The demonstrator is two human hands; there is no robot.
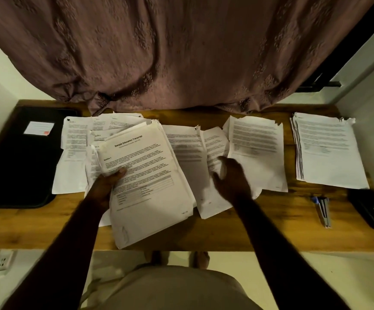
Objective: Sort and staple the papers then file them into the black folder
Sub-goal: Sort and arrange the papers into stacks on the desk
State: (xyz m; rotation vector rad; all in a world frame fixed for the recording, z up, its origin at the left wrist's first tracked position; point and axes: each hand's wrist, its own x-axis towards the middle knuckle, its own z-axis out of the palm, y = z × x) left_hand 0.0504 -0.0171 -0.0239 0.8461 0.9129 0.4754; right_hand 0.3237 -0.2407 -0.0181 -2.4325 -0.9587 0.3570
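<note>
My left hand [108, 182] grips a thick stack of papers [150, 186] by its left edge, thumb on the top sheet headed "Sample Education Transcript"; the stack tilts over the table's front edge. My right hand [231, 177], blurred, rests with spread fingers on loose sheets [212, 144] in the middle of the wooden table [259, 229]. More loose sheets [76, 139] lie fanned out on the left. A separate sheet pile [257, 144] lies right of centre, and a neat stack [329, 151] sits far right. The black folder [18, 166], shut, lies at the left end. A stapler [323, 210] lies near the front right.
A black box-like object [371, 209] sits at the table's right end beside the stapler. A brown curtain [181, 52] hangs down onto the table's back edge. Walls close in on both sides. A wall socket [0, 261] is at the lower left.
</note>
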